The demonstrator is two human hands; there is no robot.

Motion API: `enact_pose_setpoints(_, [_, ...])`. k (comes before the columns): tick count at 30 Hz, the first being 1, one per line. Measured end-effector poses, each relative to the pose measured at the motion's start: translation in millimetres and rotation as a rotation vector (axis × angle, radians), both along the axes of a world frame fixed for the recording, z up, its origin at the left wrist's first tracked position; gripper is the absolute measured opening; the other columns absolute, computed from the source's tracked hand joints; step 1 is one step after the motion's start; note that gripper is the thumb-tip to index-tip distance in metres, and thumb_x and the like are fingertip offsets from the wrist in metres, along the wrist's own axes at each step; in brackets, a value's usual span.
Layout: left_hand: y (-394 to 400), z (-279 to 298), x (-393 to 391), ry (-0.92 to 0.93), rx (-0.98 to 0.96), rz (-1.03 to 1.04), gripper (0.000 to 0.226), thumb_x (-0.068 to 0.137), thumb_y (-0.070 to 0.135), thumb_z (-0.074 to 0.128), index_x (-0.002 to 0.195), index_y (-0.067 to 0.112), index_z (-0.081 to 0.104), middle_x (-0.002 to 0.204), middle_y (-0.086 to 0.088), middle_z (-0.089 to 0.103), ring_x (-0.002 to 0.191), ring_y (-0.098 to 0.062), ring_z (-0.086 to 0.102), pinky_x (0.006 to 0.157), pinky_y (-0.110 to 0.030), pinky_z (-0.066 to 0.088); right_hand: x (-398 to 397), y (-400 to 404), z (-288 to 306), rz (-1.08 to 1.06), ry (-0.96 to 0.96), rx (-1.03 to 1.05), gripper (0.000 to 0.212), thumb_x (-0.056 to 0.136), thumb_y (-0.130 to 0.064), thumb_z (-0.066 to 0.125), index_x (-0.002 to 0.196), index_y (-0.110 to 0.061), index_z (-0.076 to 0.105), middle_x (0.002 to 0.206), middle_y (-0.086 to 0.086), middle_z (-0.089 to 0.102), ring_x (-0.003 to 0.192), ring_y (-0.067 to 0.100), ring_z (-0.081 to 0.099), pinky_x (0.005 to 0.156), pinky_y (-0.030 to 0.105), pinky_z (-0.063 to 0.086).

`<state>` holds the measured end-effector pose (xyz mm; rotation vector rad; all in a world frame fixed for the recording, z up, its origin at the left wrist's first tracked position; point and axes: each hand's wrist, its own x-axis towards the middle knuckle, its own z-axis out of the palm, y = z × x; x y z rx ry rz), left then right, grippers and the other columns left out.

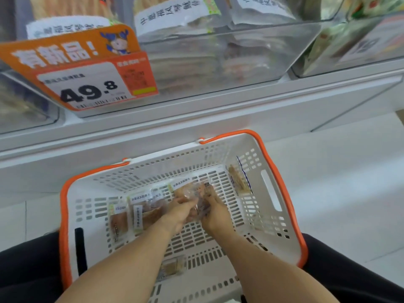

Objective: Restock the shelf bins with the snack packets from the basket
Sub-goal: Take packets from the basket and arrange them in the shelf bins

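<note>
Snack packets (194,196), clear wrappers with brown contents and white label strips, are bunched between both hands low in the basket (271,171), their long axes running roughly from the person toward the shelf, label ends pointing away. The left hand (179,212) has its fingers curled round the near end of the bunch, and the right hand (215,212) curls its fingers round the same bunch from the other side, so the two hands meet on it; the exact number of packets held is blurred. Just left of the hands more packets (135,213) lie flat on the slotted basket floor, side by side, their long axes also running near to far with the white labels at the far end. One packet (239,180) leans against the right basket wall, standing steeply on its long edge. Another small packet (171,266) lies flat at the near end of the floor, between the forearms. The basket is white slotted plastic with orange handles (286,193) folded down along the rim, and it rests across the person's lap, dark trousers (28,270) showing on both sides. Beyond it stands a white shelf front (196,119) over a pale tiled floor (341,171). On the shelf sit clear plastic bins (251,53) filled with similar packets, and an orange price tag (87,73) reading 49.8 hangs on the left.
</note>
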<state>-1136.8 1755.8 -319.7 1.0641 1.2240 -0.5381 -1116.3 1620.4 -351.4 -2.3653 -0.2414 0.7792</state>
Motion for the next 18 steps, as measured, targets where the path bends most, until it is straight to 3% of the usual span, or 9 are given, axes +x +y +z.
enact_pose_setpoints(2, [1,3,-6,0.02,0.046,-0.047,0.032,0.083,0.035,0.079,0.096,0.009,0.068,0.068,-0.002,0.067,0.058,-0.014,0.06,0.054,-0.027,0.049,-2,3,9,0.047,0.015,0.047,0.059,0.084,-0.03,0.065,0.141,-0.029,0.049,0.117,-0.011,0.064,0.101,0.008,0.062,0.082,0.021,0.05])
enact_pose_setpoints(4, [6,9,-13,0.035,0.14,-0.135,0.039,0.077,0.044,0.081,0.093,0.01,0.072,0.068,0.0,0.07,0.06,-0.014,0.063,0.054,-0.024,0.047,-7,8,15,0.121,0.057,0.024,0.059,0.079,-0.049,0.066,0.134,-0.032,0.053,0.108,-0.012,0.062,0.094,0.008,0.057,0.082,0.022,0.049])
enact_pose_setpoints(6, [12,23,-16,0.029,0.142,-0.21,0.026,0.085,0.033,0.077,0.091,0.008,0.072,0.054,0.003,0.063,0.047,-0.009,0.053,0.046,-0.021,0.038,-11,9,14,0.173,0.08,-0.044,0.055,0.073,-0.056,0.063,0.123,-0.031,0.059,0.104,-0.008,0.063,0.093,0.014,0.058,0.085,0.027,0.05])
enact_pose_setpoints(8, [21,46,-14,0.014,0.113,-0.309,0.014,0.09,0.021,0.071,0.086,0.008,0.069,0.045,0.004,0.056,0.037,-0.007,0.043,0.04,-0.021,0.033,-7,12,28,0.212,0.055,-0.028,0.034,0.079,-0.046,0.067,0.106,-0.026,0.067,0.095,-0.004,0.068,0.086,0.017,0.062,0.077,0.027,0.049])
enact_pose_setpoints(11, [54,92,-3,-0.066,0.074,-0.495,0.028,0.084,0.035,0.078,0.092,0.009,0.074,0.074,-0.005,0.07,0.053,-0.011,0.056,0.051,-0.025,0.043,11,26,68,0.231,0.067,0.018,0.018,0.093,-0.028,0.065,0.102,-0.015,0.073,0.095,0.004,0.073,0.087,0.021,0.067,0.068,0.025,0.043])
enact_pose_setpoints(13, [81,132,10,-0.132,0.119,-0.758,0.048,0.078,0.053,0.077,0.107,0.015,0.072,0.102,-0.005,0.072,0.073,-0.013,0.067,0.061,-0.026,0.052,29,38,110,0.201,0.111,0.042,0.034,0.09,-0.043,0.068,0.096,-0.01,0.073,0.087,0.006,0.072,0.081,0.018,0.065,0.071,0.034,0.051])
enact_pose_setpoints(15, [104,177,24,-0.146,0.26,-0.977,0.055,0.076,0.055,0.078,0.109,0.013,0.068,0.109,-0.007,0.071,0.084,-0.015,0.071,0.066,-0.027,0.058,50,50,159,0.214,0.173,0.065,0.043,0.082,-0.052,0.072,0.07,-0.011,0.07,0.067,0.002,0.063,0.067,0.011,0.057,0.076,0.04,0.056])
enact_pose_setpoints(17, [119,213,31,-0.124,0.384,-1.118,0.054,0.076,0.051,0.08,0.108,0.009,0.068,0.106,-0.01,0.071,0.09,-0.02,0.072,0.071,-0.029,0.061,67,59,220,0.356,0.225,-0.017,0.05,0.092,-0.037,0.067,0.047,-0.019,0.059,0.052,-0.007,0.053,0.054,0.002,0.049,0.064,0.023,0.049])
enact_pose_setpoints(18, [123,229,30,-0.124,0.439,-1.179,0.054,0.076,0.05,0.08,0.107,0.007,0.068,0.105,-0.011,0.072,0.091,-0.021,0.072,0.075,-0.031,0.061,74,62,244,0.42,0.205,-0.069,0.047,0.096,-0.031,0.064,0.051,-0.019,0.06,0.055,-0.006,0.052,0.057,0.003,0.048,0.063,0.018,0.042])
